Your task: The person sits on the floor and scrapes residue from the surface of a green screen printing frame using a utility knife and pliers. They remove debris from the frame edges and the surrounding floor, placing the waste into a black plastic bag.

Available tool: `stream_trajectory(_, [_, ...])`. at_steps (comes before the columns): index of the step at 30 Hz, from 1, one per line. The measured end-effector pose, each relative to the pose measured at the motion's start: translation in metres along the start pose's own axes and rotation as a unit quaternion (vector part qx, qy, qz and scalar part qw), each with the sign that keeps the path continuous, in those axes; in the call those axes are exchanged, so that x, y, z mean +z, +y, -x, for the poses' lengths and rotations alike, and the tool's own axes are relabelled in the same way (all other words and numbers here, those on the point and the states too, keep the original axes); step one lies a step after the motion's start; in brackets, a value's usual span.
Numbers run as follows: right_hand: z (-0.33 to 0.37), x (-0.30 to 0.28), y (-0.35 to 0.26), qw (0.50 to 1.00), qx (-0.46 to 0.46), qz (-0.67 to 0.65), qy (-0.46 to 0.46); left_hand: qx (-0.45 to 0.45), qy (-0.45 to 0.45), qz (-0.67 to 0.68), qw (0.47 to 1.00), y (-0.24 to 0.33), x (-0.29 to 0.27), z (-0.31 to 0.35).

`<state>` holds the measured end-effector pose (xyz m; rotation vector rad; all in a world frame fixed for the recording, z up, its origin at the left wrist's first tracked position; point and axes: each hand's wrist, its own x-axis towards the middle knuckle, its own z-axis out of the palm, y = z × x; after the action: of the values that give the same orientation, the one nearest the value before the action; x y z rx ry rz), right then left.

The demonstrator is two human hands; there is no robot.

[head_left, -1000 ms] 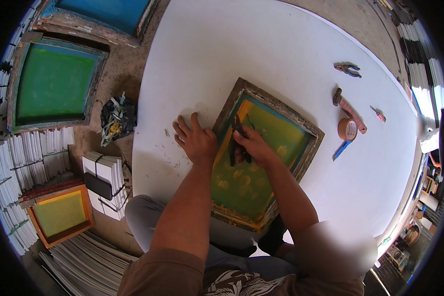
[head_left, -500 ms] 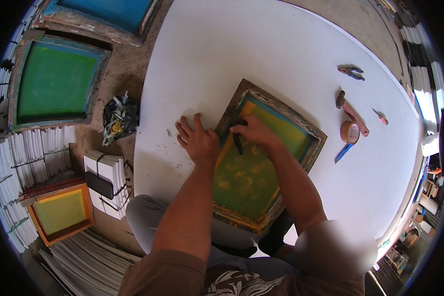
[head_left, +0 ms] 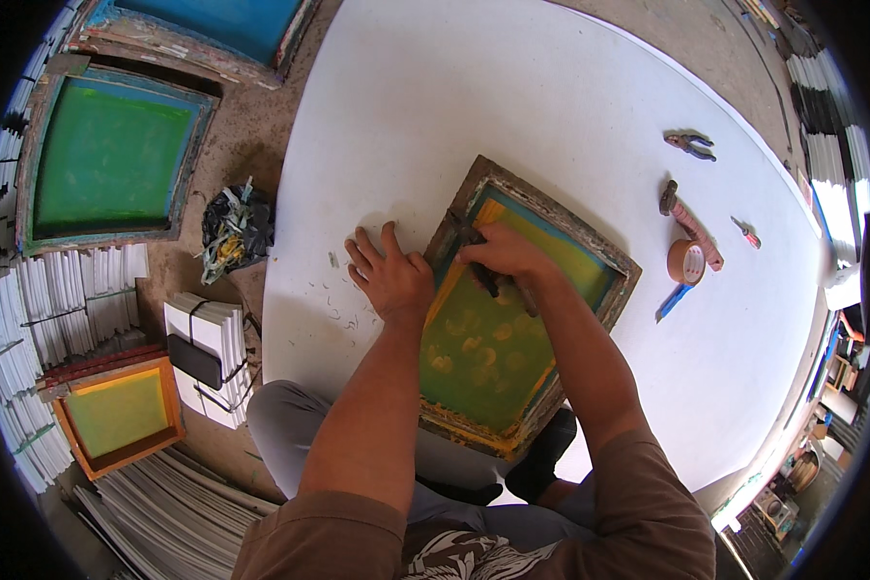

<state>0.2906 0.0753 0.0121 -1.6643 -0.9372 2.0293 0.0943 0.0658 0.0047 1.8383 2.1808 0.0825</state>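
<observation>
A silk-screen frame (head_left: 604, 309) with worn wooden sides and yellow-green mesh lies tilted across my lap end of the white table. My right hand (head_left: 506, 253) is closed around dark pincers (head_left: 485, 280), whose head sits against the frame's upper left side. Their two handles angle down over the mesh, partly hidden by my fingers. My left hand (head_left: 393, 277) lies on the table with fingers spread, its thumb close beside the frame's left edge; whether it touches cannot be told. Small thin scraps (head_left: 343, 309) are scattered just left of that hand.
On the table (head_left: 377, 116) to the right are pliers (head_left: 690, 144), a hammer (head_left: 691, 220), a tape roll (head_left: 686, 260), a blue cutter (head_left: 674, 302) and a small red-handled tool (head_left: 746, 232). Floor left: screens (head_left: 116, 159), a black bag (head_left: 237, 232), and a phone (head_left: 194, 361) on bundled paper.
The pincers have turned at the frame's left side, and both handles now show, spread apart. My right hand has shifted slightly; my left hand is nearly still.
</observation>
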Motion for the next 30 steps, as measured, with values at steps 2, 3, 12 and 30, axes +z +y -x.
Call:
stream_trajectory(2, [-0.007,0.005,0.005,1.0,-0.007,-0.01,0.011,-0.001,-0.002,0.001,1.0,0.0,-0.001,0.0])
stream_trajectory(3, [-0.006,0.007,0.002,0.999,0.006,-0.028,0.015,-0.002,-0.003,0.001,1.0,-0.001,0.0,0.0])
stream_trajectory(12, [0.007,0.023,-0.012,0.996,-0.006,0.035,0.081,-0.009,-0.02,0.002,1.0,-0.001,-0.002,0.0])
stream_trajectory(30, [0.027,0.059,-0.069,0.988,-0.077,0.131,-0.017,0.018,-0.023,-0.002,1.0,-0.008,-0.003,0.002])
